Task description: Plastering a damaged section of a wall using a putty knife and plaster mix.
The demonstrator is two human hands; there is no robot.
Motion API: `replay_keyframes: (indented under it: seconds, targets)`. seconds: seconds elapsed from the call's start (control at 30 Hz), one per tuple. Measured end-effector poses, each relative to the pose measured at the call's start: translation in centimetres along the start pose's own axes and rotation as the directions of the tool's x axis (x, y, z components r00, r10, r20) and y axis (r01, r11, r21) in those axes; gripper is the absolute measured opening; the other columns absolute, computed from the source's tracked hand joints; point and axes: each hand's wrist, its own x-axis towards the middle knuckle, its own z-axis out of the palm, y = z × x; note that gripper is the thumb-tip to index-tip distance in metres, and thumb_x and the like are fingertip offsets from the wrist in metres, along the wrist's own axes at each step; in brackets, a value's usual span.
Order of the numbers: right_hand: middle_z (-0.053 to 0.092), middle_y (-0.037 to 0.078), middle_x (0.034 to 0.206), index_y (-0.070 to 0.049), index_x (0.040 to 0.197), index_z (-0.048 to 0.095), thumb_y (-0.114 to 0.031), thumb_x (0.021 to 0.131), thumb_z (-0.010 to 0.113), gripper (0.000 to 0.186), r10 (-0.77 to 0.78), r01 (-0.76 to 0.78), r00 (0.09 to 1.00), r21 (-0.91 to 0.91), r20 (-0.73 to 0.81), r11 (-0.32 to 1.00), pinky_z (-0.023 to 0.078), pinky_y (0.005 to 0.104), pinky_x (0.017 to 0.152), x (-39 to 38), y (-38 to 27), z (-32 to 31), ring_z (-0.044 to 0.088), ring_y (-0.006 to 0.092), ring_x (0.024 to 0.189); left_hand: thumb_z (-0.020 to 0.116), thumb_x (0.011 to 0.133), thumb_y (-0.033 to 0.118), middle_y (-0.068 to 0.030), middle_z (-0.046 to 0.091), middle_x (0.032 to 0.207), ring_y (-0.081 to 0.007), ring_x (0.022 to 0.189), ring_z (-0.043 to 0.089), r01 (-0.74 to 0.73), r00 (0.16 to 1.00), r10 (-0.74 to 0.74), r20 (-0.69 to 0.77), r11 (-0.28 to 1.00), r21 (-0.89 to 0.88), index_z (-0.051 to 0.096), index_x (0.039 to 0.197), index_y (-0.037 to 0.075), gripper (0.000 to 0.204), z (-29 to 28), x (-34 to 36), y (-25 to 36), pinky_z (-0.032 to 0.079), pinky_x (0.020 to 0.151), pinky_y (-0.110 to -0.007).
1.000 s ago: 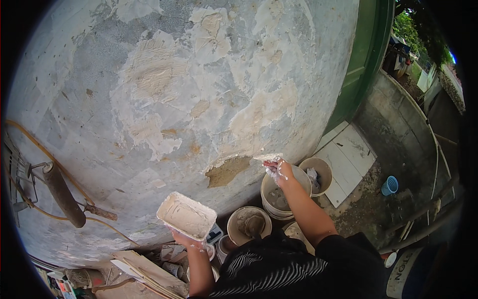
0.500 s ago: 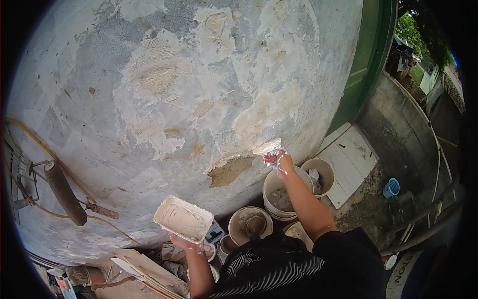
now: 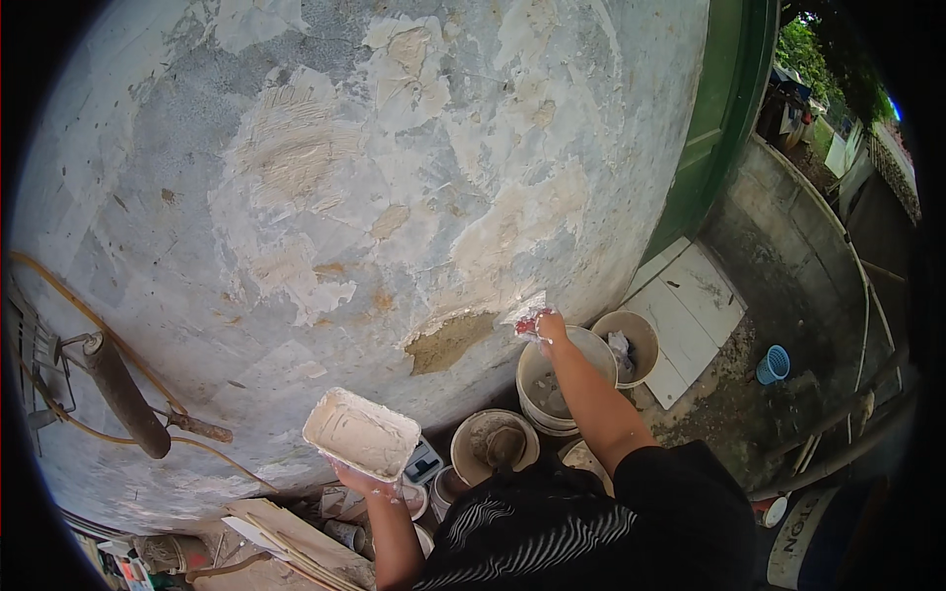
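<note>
My left hand point(image 3: 369, 475) is wrapped under a white rectangular tray point(image 3: 361, 429) of pale, creamy paste, low before the patched wall point(image 3: 296, 158). In my right hand point(image 3: 548, 331), smeared with white, is a putty knife point(image 3: 522, 307) with a red handle and a paste-covered blade. The blade is at the wall surface or just off it; I cannot tell whether it touches. It is just right of a ragged hole in the plaster point(image 3: 443, 344) showing tan material beneath.
Several buckets point(image 3: 545, 412) stand along the wall's foot. A green door point(image 3: 708, 148), pale boards point(image 3: 680, 315) and a blue basket point(image 3: 774, 364) are right. A roller point(image 3: 128, 394), hose point(image 3: 108, 329) and stacked boards point(image 3: 286, 532) are left. A drum point(image 3: 808, 537) stands lower right.
My right hand and the knife rose a little along the wall, turning the blade, then came slightly down. The tray has shifted a little left. Both hands kept their hold.
</note>
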Motion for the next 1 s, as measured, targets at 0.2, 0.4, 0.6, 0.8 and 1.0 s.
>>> replay_keyframes:
  seconds: [0.2, 0.4, 0.6, 0.8, 1.0]
  targets:
    - [0.060, 0.011, 0.090, -0.002, 0.107, 0.052, 0.002, 0.083, 0.039, 0.028, 0.032, -0.034, 0.999, 0.102, 0.022, 0.994, 0.055, 0.0366, 0.062, -1.2, -1.8, 1.4, 0.063, 0.0234, 0.073, 0.031, 0.092, 0.043, -0.0113, 0.051, 0.123, -0.0358, 0.107, 0.053, -0.012, 1.000, 0.012, 0.014, 1.000, -0.015, 0.044, 0.128, 0.011, 0.050, 0.2, -0.3, 0.2, 0.045, 0.089, -0.052]
    - [0.060, 0.012, 0.087, -0.003, 0.108, 0.050, -0.004, 0.088, 0.044, 0.020, -0.098, 0.050, 0.978, 0.249, 0.184, 0.967, 0.054, 0.0359, 0.058, -2.6, -3.7, 2.3, 0.062, 0.0253, 0.073, 0.031, 0.093, 0.041, -0.0107, 0.052, 0.122, -0.0354, 0.106, 0.054, 0.052, 0.993, -0.050, -0.103, 0.999, 0.010, 0.046, 0.126, 0.011, 0.047, 1.1, -0.1, -0.8, 0.046, 0.087, -0.051]
    - [0.060, 0.009, 0.090, -0.005, 0.109, 0.051, -0.010, 0.090, 0.049, 0.020, -0.082, 0.021, 0.971, 0.262, 0.224, 0.965, 0.052, 0.0338, 0.056, -3.9, -5.4, 1.8, 0.061, 0.0214, 0.072, 0.032, 0.092, 0.042, -0.0112, 0.051, 0.124, -0.0364, 0.108, 0.053, 0.112, 0.993, -0.113, -0.036, 0.993, -0.027, 0.046, 0.127, 0.011, 0.048, 0.8, 0.2, -1.6, 0.044, 0.090, -0.053]
    - [0.063, 0.007, 0.089, -0.009, 0.109, 0.052, -0.010, 0.089, 0.040, 0.024, 0.207, -0.205, 0.974, -0.021, 0.093, 0.978, 0.054, 0.0354, 0.059, -5.3, -0.4, 0.7, 0.064, 0.0194, 0.072, 0.035, 0.091, 0.043, -0.0119, 0.048, 0.129, -0.0378, 0.112, 0.050, 0.123, 0.991, -0.118, 0.059, 0.989, -0.083, 0.043, 0.130, 0.011, 0.051, -1.1, 0.7, -1.2, 0.041, 0.092, -0.056]
    - [0.062, 0.011, 0.085, -0.005, 0.102, 0.053, -0.003, 0.085, 0.038, 0.022, 0.168, -0.166, 0.984, -0.048, 0.056, 0.985, 0.054, 0.0378, 0.055, -3.5, 2.3, 3.6, 0.064, 0.0231, 0.066, 0.035, 0.091, 0.044, -0.0119, 0.047, 0.130, -0.0382, 0.112, 0.050, 0.046, 0.998, -0.044, 0.051, 0.998, -0.033, 0.042, 0.131, 0.011, 0.052, -1.5, 0.6, -0.5, 0.041, 0.092, -0.056]
